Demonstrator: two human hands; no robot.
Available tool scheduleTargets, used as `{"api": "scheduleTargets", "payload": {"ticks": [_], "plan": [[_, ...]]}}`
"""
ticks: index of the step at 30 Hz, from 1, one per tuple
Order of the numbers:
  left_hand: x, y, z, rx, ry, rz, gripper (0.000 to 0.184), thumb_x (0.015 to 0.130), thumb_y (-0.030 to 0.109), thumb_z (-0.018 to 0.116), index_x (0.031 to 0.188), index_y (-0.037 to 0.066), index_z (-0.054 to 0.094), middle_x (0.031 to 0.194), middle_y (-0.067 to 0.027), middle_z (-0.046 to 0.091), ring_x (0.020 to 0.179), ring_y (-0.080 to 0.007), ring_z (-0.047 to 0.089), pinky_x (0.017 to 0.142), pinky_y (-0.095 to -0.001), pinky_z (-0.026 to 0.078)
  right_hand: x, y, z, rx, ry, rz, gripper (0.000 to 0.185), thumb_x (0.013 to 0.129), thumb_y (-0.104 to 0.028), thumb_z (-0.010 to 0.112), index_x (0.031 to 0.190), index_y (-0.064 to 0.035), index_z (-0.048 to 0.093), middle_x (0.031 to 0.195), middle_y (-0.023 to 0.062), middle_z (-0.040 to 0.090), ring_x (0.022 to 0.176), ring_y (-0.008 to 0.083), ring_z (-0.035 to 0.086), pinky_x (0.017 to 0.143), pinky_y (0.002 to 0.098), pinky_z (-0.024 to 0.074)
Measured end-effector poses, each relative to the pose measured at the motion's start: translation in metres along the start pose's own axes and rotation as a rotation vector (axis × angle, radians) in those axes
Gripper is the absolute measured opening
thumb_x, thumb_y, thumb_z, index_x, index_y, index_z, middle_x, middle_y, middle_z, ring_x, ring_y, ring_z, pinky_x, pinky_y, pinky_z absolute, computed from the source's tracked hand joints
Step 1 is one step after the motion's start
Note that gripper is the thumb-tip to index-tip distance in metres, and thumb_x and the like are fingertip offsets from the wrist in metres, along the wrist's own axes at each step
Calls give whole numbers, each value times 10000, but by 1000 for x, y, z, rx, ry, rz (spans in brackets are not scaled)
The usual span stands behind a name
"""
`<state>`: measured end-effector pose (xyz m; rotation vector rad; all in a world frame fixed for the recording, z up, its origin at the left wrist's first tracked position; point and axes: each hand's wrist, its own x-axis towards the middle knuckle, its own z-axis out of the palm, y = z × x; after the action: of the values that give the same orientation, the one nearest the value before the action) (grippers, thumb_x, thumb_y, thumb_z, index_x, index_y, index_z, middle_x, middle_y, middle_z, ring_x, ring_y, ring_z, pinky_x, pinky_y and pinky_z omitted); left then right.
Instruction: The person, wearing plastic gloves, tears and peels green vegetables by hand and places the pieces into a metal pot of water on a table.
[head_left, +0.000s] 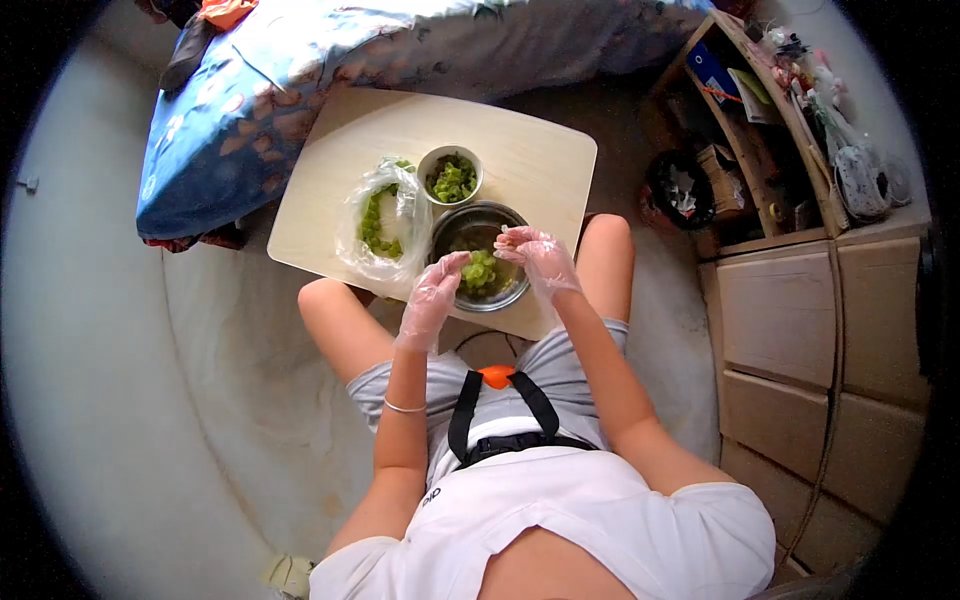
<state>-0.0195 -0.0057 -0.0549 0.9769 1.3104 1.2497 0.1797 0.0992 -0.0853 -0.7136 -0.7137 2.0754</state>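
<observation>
Both my hands wear thin clear plastic gloves. My left hand (432, 297) is closed at the left rim of a metal bowl (519, 221), its fingertips pinching the edge of a bunch of green grapes (479, 272). The bunch hangs over the bowl, with what looks like water beneath. Over the bowl's right side, my right hand (540, 262) has its fingers pressed together; whatever is between them is too small to make out. Behind stands a white bowl (426, 166) filled with loose green grapes. More grapes lie in a clear plastic bag (352, 235) to the left.
All this stands on a pale low table (530, 135) in front of my knees. A bed with a blue patterned cover (240, 130) is beyond it. At the right are a wooden shelf (745, 145), a dark bin (682, 188) and stacked boxes (778, 318).
</observation>
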Motion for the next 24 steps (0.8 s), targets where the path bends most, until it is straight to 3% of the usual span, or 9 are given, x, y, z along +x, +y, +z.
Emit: {"api": "scheduleTargets", "payload": {"ticks": [6,8,11,12,14,15,18,20,24], "plan": [[-4,2,4,6,-62,-89,267,925,92,501,1138,-23,615,1031,-101,676,985,-149,614,896,-270,454,56,-45,58,-373,-15,-159,275,854,2,573,1117,83,577,1016,180,633,935,261,643,838,356,562],[-8,13,3,44,-160,-164,307,951,117,493,1202,-49,555,1113,-108,637,1075,-165,579,999,-292,402,77,-57,79,-436,-58,-209,272,852,7,571,1117,65,590,978,155,650,921,237,646,804,336,564],[-11,4,5,11,-152,-159,311,953,141,515,1198,-44,565,1100,-102,645,1050,-155,588,967,-285,424,101,-58,102,-1083,-23,-596,229,872,-44,530,1067,-52,650,806,86,685,772,179,661,690,347,526],[-12,4,7,19,-153,-160,310,952,143,521,1197,-42,568,1100,-101,646,1041,-153,591,953,-284,433,114,-51,101,-1082,-34,-599,229,872,-44,530,1067,-52,650,806,86,685,772,179,661,690,347,526],[-16,6,11,-7,-96,-115,279,931,153,526,1128,-13,631,1047,-102,685,973,-164,633,864,-271,468,144,-25,82,-1775,-25,-575,224,912,-118,473,1027,-85,662,857,146,685,754,272,668,712,391,530],[-17,9,10,62,-118,-133,276,927,151,535,1127,-10,633,1053,-101,685,984,-170,634,868,-275,471,160,-8,60,-1804,-78,-638,246,928,-155,438,1010,-113,666,906,166,681,785,325,661,726,413,529],[-14,9,4,122,-153,-140,283,926,125,549,1164,-17,606,1082,-90,669,1015,-161,613,904,-276,461,160,-6,59,-1587,5,-756,233,916,-150,454,1000,-115,669,905,155,685,795,314,667,738,411,532],[-20,2,4,111,-180,-148,301,930,100,553,1202,-27,577,1105,-79,652,1035,-147,591,937,-274,448,149,-9,61,-1643,53,-697,202,887,-120,499,993,-115,671,906,149,686,800,306,668,749,400,536],[-12,-10,6,30,-95,-111,262,903,73,587,1143,-34,587,1020,-64,657,931,-125,603,849,-262,481,142,-12,56,-1419,34,-715,184,797,-77,634,979,-70,656,847,115,695,763,254,671,741,339,538]]}}
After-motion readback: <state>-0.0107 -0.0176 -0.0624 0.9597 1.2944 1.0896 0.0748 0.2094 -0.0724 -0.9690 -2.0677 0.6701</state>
